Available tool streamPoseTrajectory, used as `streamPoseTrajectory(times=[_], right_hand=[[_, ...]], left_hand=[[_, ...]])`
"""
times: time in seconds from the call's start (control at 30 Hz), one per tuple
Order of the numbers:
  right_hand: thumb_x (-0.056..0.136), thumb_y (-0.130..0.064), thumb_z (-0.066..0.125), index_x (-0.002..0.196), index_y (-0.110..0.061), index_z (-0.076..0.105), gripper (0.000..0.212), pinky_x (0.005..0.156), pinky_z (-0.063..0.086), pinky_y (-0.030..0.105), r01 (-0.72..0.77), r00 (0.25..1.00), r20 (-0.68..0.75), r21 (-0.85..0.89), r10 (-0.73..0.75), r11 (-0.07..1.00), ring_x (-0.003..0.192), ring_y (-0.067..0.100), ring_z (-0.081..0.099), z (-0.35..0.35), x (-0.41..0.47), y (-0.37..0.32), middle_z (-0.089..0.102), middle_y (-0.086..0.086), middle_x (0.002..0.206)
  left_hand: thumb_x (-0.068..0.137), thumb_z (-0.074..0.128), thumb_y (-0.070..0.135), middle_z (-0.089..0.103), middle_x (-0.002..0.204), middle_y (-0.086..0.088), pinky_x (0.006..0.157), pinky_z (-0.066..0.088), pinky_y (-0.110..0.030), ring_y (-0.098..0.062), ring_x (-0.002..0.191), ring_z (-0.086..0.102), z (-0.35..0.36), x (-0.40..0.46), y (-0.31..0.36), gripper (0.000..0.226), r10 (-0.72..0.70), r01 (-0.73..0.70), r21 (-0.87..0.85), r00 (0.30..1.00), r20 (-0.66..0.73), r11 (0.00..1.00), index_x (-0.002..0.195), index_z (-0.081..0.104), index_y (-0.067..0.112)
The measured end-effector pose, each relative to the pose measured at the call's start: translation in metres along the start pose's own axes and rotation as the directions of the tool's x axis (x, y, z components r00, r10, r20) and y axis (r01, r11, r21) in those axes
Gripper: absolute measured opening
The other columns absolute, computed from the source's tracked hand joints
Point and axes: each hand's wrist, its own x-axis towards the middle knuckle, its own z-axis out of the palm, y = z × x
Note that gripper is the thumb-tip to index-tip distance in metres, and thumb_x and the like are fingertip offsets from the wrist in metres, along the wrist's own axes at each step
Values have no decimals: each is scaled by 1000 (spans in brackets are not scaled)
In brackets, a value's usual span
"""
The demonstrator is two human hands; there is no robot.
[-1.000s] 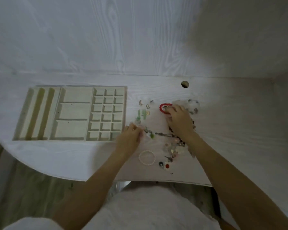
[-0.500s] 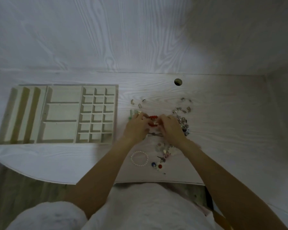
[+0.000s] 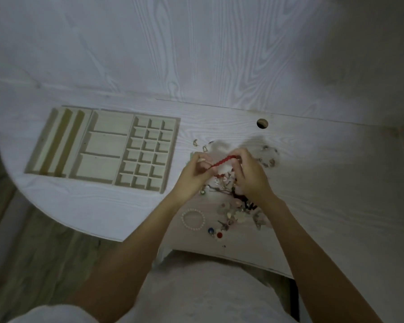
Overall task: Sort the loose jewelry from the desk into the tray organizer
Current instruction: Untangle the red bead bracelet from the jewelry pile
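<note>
Both hands meet above the heap of loose jewelry [image 3: 233,201] on the white wood-grain bench [image 3: 324,187], and between them they hold a red beaded bracelet [image 3: 223,161] drawn into a short slanting line. The left hand [image 3: 194,176] pinches the bracelet's lower end with curled fingers; the right hand [image 3: 250,176] pinches the upper end, its fingers bent down over the beads. The bracelet sits lifted off the bench, right of the tray organizer [image 3: 173,157] and apart from it.

That organizer lies flat on the bench to the left of the hands. It has long narrow slots at its left side, three wider compartments in the middle and a grid of small square cells on its right. All the compartments that show look bare.

Under and around the hands the remaining pieces are scattered: a white pearl bracelet [image 3: 193,219] lies near the front edge, with a small blue bead [image 3: 211,230] and a red bead [image 3: 219,235] just beside it. Small pale pieces lie toward the back, near a round cable hole [image 3: 262,123] in the bench. Most of the heap is too tangled and dim to tell piece from piece.
</note>
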Motion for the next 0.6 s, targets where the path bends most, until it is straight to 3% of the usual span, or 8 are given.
streamPoseTrajectory(times=[0.1,0.17,0.23,0.3,0.37,0.43,0.53,0.6], right_hand=[[101,-23,36,108,-11,49,19,55,43,36,21,999,-26,-31,-22,999,61,18,54,1,-3,-9,59,2,74],[100,-18,39,108,-11,50,15,56,48,37,-32,999,28,17,31,999,62,21,59,9,-4,-13,62,5,74],[99,-14,44,106,-12,54,13,62,53,39,-224,968,152,168,199,960,68,26,63,18,-5,-19,63,8,76],[98,-12,46,106,-9,56,12,66,57,36,-455,879,322,355,350,817,70,26,64,32,-5,-33,62,7,80],[98,-10,47,108,-6,54,14,66,57,31,-618,776,481,446,409,647,67,22,64,49,-1,-52,62,7,84],[97,-9,48,108,-8,52,11,69,56,32,-682,718,575,468,392,562,68,21,63,70,6,-72,62,8,88],[94,-6,54,109,-8,50,16,66,57,28,-663,710,637,463,299,589,71,20,63,104,23,-107,61,11,91],[93,-3,54,111,-5,49,19,61,56,24,-620,735,630,477,249,623,69,18,63,127,39,-130,61,10,90]], left_hand=[[89,60,0,65,77,-2,79,49,-23,-18,91,65,-7,-19,2,18,-81,72,-249,996,-26,966,96,50,13],[90,55,-4,66,74,4,80,51,-25,-14,87,66,-11,-32,-1,18,-104,85,-330,994,-39,940,95,49,12],[92,52,-5,65,75,2,73,52,-24,-12,80,66,-14,-42,-5,15,-145,95,-389,984,-101,916,93,50,10],[93,50,-3,64,84,-7,69,53,-23,-15,80,65,-25,-52,-8,12,-213,117,-418,958,-191,901,90,54,8],[93,50,-2,65,88,-9,72,54,-23,-17,82,64,-43,-63,-11,12,-263,142,-406,929,-261,903,92,58,6],[90,54,-4,66,89,-7,72,53,-21,-11,78,66,-69,-75,-13,12,-259,136,-362,913,-317,922,98,60,2],[85,61,-5,64,92,-4,78,55,-26,-7,78,66,-117,-89,-19,17,-164,106,-150,879,-449,983,101,62,2],[83,66,-1,65,93,-1,80,54,-30,-7,79,65,-151,-91,-23,24,-74,87,1,847,-527,996,101,63,15]])
